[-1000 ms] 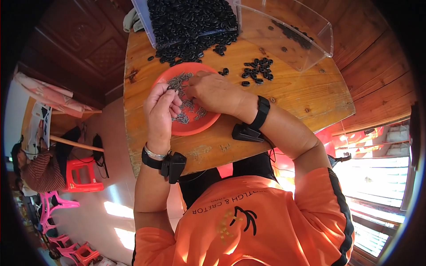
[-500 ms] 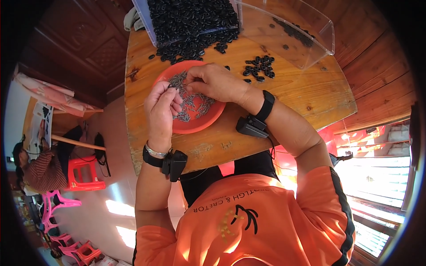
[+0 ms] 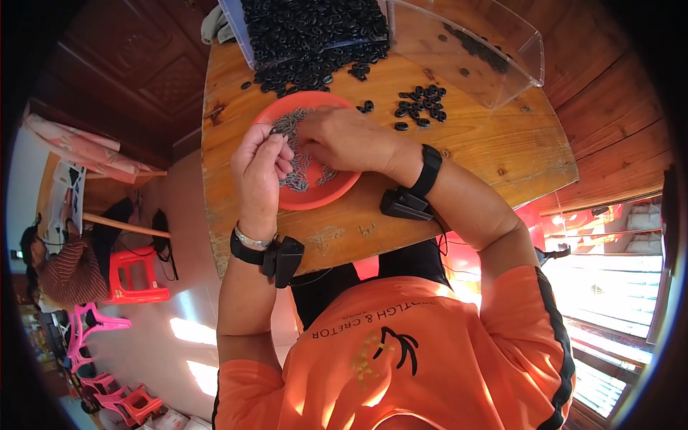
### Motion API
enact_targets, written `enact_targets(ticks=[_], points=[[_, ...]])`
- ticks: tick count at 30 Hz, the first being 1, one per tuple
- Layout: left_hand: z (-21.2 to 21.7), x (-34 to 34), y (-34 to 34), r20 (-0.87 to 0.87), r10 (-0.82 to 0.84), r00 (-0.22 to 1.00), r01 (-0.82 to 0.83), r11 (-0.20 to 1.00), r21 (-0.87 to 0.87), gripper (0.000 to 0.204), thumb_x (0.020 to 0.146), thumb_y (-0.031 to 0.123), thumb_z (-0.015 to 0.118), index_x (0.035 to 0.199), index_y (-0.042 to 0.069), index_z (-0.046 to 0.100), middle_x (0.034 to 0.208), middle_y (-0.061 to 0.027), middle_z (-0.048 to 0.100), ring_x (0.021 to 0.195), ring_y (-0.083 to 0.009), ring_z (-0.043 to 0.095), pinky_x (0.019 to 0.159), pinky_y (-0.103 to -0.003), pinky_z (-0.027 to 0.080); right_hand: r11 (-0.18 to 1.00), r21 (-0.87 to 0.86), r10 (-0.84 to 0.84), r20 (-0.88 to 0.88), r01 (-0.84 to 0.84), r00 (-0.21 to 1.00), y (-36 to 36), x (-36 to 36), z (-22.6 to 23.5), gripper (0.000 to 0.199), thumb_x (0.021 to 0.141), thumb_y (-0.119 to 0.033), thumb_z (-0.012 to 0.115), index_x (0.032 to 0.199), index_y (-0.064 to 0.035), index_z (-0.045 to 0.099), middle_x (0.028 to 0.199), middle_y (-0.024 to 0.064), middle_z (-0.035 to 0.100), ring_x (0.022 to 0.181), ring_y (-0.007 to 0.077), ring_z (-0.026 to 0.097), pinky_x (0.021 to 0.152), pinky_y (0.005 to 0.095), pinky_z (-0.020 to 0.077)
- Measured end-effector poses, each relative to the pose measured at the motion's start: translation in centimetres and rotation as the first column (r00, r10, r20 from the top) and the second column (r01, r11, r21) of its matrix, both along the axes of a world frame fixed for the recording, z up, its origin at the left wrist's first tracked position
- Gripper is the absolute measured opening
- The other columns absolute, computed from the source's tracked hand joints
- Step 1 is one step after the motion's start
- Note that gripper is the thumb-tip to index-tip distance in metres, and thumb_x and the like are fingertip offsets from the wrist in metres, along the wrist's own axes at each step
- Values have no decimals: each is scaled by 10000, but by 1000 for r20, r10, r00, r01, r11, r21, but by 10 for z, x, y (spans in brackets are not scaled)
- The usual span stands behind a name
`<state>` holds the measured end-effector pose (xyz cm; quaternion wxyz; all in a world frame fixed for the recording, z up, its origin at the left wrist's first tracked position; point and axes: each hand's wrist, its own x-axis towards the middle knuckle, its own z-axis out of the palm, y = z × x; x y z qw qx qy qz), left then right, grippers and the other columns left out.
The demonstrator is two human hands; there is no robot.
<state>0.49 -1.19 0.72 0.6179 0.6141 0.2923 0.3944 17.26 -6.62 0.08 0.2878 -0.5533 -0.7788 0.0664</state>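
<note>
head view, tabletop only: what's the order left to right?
left hand → orange dish of small metal pieces → right hand → loose cluster of black rings → clear bin. The big black ring pile at the top spans the middle, so it is left out.

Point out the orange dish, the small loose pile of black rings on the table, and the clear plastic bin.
orange dish (image 3: pixel 324 198), head view, bare lower rim.
loose pile of black rings (image 3: pixel 421 107), head view, middle of cluster.
clear plastic bin (image 3: pixel 502 79), head view, right side wall.
</note>
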Motion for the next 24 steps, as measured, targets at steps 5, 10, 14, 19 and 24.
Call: enact_targets(ticks=[5,10,14,19,24], points=[[1,0,0,5,-17,1000,17,1000,-10,117,868,133,504,840,38,567,654,10,536,542,-36,450,484,-173,347,985,-171,-51,-268,4,962,0,9,11,149,837,-163,608,905,-30,606,813,106,638,757,228,611,686,333,477],[4,1,-2,-18,-11,1000,11,1000,-9,124,869,145,503,837,41,562,652,8,539,532,-39,454,473,-173,348,979,-188,-18,-473,-81,881,2,12,6,149,872,-174,593,914,-31,599,780,85,624,708,168,579,672,296,468],[0,0,2,-80,-92,992,88,995,-50,131,873,153,498,835,43,558,656,4,543,529,-42,462,463,-169,348,987,-139,8,-450,-79,893,-1,11,11,132,865,-155,595,919,-35,597,790,77,632,717,167,593,666,297,470],[-2,0,-1,-86,-140,986,137,990,-37,140,880,165,495,837,46,555,659,-2,545,534,-46,471,461,-168,353,988,-144,7,-341,-60,940,-7,7,23,105,848,-116,606,915,-36,597,794,74,636,735,157,605,678,289,477],[-1,2,-2,-82,-132,988,130,991,-28,141,882,164,493,845,44,558,659,-1,542,534,-46,467,466,-165,355,987,-141,-8,-497,-72,867,-7,6,22,92,821,-21,620,910,-16,598,828,50,647,784,107,607,722,256,494]])
